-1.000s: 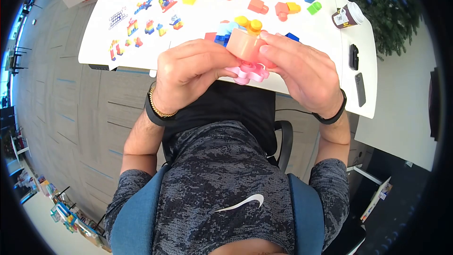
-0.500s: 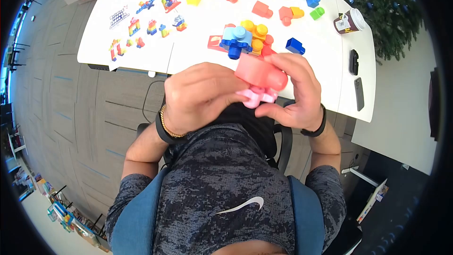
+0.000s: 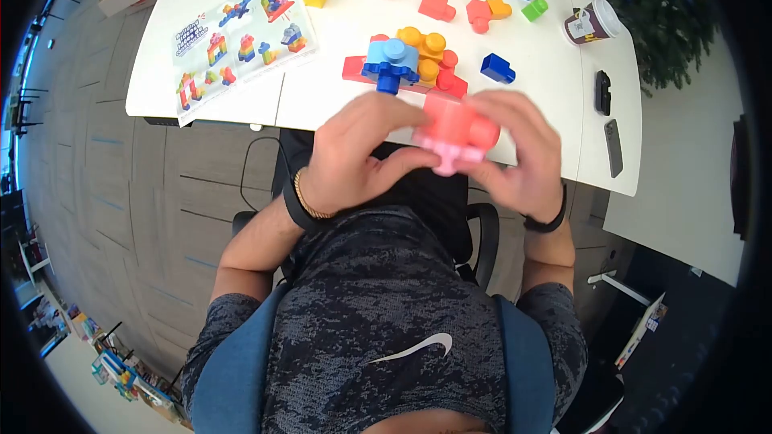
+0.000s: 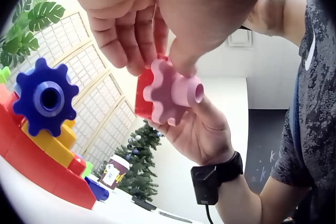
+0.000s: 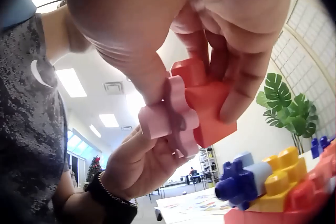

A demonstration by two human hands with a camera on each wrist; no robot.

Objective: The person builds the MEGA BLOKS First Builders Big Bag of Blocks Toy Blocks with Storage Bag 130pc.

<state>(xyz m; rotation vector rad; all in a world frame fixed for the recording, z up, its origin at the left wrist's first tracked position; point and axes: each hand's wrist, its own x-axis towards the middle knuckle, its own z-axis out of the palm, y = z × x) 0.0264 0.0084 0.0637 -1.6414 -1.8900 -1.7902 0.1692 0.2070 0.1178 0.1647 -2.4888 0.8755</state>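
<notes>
Between both hands, just off the table's front edge, is a red toy building block (image 3: 450, 116) with a pink gear piece (image 4: 164, 94) against one face. My left hand (image 3: 347, 153) pinches this pair from the left, fingertips on the block and thumb by the gear. From the other side my right hand (image 3: 527, 154) grips it, its thumb on the gear's hub and its fingers round the red block (image 5: 210, 115). Beyond them stands a built model with a light blue block (image 3: 392, 51), a dark blue gear (image 4: 46, 99) and yellow blocks (image 5: 281, 176) on a red base.
A picture sheet (image 3: 241, 44) of block models lies at the table's left. Several loose blocks, among them a dark blue block (image 3: 498, 68) and a green block (image 3: 535, 9), lie across the back and right. A paper cup (image 3: 591, 22) and a phone (image 3: 613, 148) are at the right edge.
Both hands have drawn the red block and pink gear back from over the table toward the body and slightly right. The right thumb, apart from the gear half a second ago, now touches it.
</notes>
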